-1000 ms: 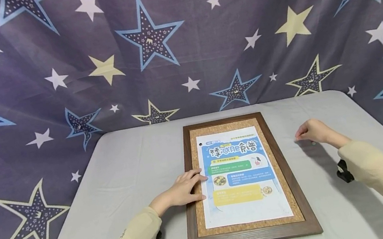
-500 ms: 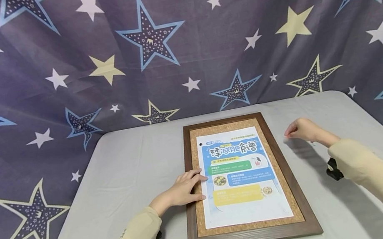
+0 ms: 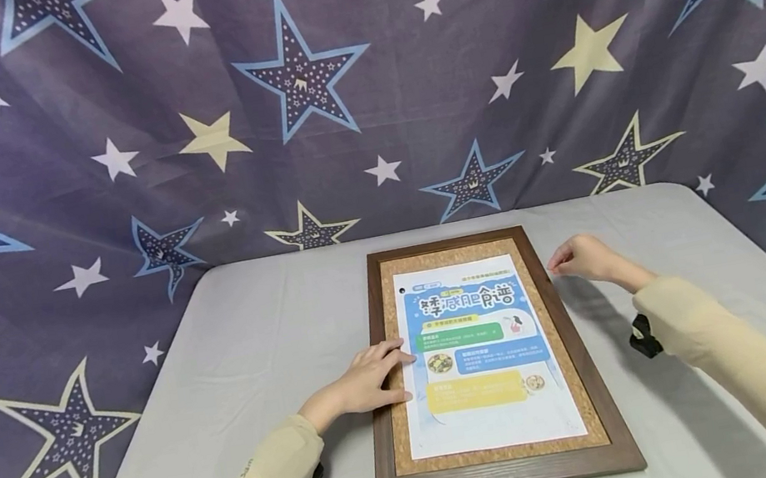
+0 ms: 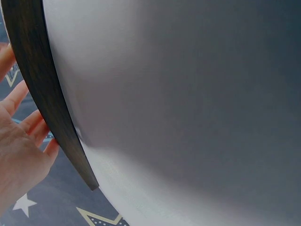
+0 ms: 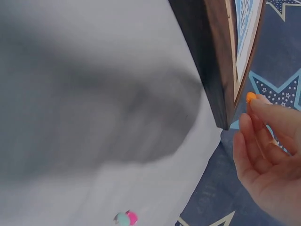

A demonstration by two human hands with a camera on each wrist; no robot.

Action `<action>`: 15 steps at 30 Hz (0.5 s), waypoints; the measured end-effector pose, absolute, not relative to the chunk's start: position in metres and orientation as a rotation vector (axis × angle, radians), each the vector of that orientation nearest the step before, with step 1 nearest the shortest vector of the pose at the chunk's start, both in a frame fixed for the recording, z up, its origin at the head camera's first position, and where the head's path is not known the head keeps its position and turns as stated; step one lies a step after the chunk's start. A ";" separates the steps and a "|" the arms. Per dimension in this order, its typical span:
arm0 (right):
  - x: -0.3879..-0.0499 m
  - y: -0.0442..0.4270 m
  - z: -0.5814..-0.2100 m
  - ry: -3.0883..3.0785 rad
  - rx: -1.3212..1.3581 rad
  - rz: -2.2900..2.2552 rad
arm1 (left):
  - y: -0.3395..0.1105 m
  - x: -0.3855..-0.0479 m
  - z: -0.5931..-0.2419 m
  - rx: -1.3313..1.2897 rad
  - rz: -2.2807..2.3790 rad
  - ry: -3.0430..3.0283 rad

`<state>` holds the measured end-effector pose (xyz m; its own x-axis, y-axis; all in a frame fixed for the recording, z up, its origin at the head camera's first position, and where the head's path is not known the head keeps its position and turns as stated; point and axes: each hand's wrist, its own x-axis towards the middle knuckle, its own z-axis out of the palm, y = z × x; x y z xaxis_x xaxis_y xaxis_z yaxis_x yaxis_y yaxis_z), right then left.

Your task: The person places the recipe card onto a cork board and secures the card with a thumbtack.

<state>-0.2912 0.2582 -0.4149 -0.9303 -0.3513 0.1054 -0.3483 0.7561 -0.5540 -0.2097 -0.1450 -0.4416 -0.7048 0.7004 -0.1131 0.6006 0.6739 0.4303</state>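
Observation:
A brown-framed cork board (image 3: 509, 472) lies on the table, with a printed poster sheet (image 3: 494, 427) on its cork. One black pushpin (image 3: 403, 291) sits at the sheet's upper left corner. My left hand (image 3: 361, 378) rests across the board's left edge, its fingers spread and the tips on the sheet. Just beyond the board's upper right edge, my right hand (image 3: 587, 259) hovers, thumb and fingertips together. In the right wrist view they pinch a small orange pushpin (image 5: 251, 97), which is mostly covered by the fingers.
Two small pins, a teal pin (image 5: 122, 218) and a pink pin (image 5: 132, 217), lie on the grey tabletop (image 3: 253, 328) to the right of the board. A star-printed curtain (image 3: 320, 182) hangs along the table's back and sides.
My right hand has moved left and slightly up, from the tabletop toward the board's upper right edge. My left hand, the board and the sheet have stayed put.

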 end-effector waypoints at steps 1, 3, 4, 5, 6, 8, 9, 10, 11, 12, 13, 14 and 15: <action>-0.292 0.256 -0.415 2.936 -0.589 -0.930 | -0.145 -0.210 -0.442 1.046 0.538 2.620; -0.293 0.253 -0.414 2.931 -0.606 -0.933 | -0.145 -0.210 -0.442 1.045 0.533 2.619; -0.293 0.251 -0.414 2.928 -0.612 -0.934 | -0.145 -0.210 -0.442 1.044 0.530 2.618; -0.294 0.250 -0.414 2.927 -0.612 -0.932 | -0.145 -0.210 -0.442 1.044 0.530 2.618; -0.295 0.249 -0.414 2.922 -0.614 -0.936 | -0.145 -0.210 -0.442 1.043 0.532 2.618; -0.296 0.246 -0.415 2.920 -0.610 -0.936 | -0.145 -0.210 -0.442 1.039 0.529 2.619; -0.297 0.245 -0.415 2.916 -0.606 -0.939 | -0.145 -0.210 -0.441 1.039 0.531 2.619; -0.297 0.244 -0.415 2.913 -0.601 -0.942 | -0.145 -0.210 -0.441 1.039 0.532 2.619; -0.298 0.243 -0.415 2.912 -0.600 -0.942 | -0.145 -0.209 -0.441 1.037 0.534 2.619; -0.299 0.242 -0.416 2.910 -0.597 -0.946 | -0.145 -0.210 -0.442 1.040 0.530 2.627; -0.300 0.241 -0.416 2.912 -0.597 -0.945 | -0.145 -0.210 -0.442 1.042 0.531 2.628; -0.301 0.240 -0.416 2.911 -0.600 -0.946 | -0.145 -0.210 -0.441 1.041 0.530 2.627; -0.302 0.239 -0.417 2.912 -0.603 -0.942 | -0.145 -0.209 -0.441 1.043 0.537 2.627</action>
<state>-0.3017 0.2386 -0.4168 -0.9251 -0.3674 0.0964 -0.3542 0.7430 -0.5679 -0.2095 -0.1451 -0.4414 -0.7068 0.6995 -0.1061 0.6018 0.6733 0.4296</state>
